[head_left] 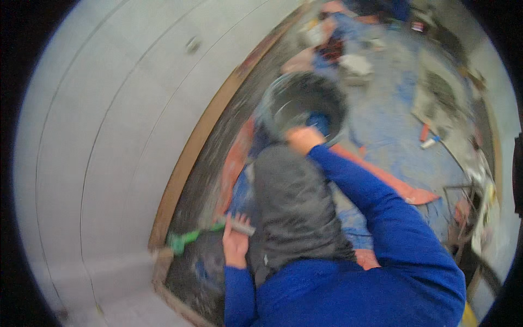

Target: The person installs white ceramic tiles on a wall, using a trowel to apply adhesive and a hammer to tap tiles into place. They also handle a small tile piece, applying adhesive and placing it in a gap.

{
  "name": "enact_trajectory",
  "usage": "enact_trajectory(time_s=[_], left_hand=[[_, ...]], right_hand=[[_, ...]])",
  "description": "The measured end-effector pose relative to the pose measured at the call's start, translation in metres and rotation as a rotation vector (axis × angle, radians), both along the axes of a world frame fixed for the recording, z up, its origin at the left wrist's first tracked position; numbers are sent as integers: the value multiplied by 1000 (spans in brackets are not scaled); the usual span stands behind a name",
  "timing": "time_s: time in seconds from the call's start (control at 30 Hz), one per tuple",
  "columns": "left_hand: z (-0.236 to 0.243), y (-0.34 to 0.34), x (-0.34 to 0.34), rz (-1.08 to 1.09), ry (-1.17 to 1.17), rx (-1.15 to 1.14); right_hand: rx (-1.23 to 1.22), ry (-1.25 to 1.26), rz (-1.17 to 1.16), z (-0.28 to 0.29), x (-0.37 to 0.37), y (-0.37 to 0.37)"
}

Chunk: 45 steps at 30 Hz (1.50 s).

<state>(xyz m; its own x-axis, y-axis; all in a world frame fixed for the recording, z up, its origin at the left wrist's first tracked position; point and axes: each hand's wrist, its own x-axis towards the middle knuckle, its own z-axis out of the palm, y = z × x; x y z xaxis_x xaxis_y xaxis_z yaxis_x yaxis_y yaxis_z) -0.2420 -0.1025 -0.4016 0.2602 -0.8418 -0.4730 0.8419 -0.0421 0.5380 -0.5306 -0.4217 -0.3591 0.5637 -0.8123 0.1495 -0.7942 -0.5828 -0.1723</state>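
My left hand (236, 246) is low at the left, palm up, beside my dark-trousered leg. A hand tool with a flat grey part (241, 226) lies across its fingers, and a green part (188, 237) stretches left toward the wall; blur hides the tool's exact kind. My right hand (305, 138) is at the near rim of a large dark bucket (277, 90). Its fingers are smeared by motion, so their grip does not show. Inside the bucket, close beyond that hand, is a blurred blue thing (318, 123).
A pale panelled wall (120, 109) with a brown bottom strip (210, 114) rises on the left. Blue and orange sheeting (400, 188) covers much of the floor. A whitish block (357, 66) lies beyond the bucket; a small red-and-white object (427, 140) lies at right.
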Motion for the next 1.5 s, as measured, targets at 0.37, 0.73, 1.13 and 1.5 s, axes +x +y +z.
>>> enact_trajectory(time_s=[0.37,0.73,1.13,1.5], left_hand=[[7,-9,-11,101,82,38],[17,-4,-4,-5,126,-208],[33,-9,0,115,451,-415],[92,-15,-1,41,-244,-98]], right_hand=[[-42,85,29,-4,1,-3],[15,88,-19,3,3,-1],[26,-10,-31,11,1,4],[240,-983,-77,130,66,72]])
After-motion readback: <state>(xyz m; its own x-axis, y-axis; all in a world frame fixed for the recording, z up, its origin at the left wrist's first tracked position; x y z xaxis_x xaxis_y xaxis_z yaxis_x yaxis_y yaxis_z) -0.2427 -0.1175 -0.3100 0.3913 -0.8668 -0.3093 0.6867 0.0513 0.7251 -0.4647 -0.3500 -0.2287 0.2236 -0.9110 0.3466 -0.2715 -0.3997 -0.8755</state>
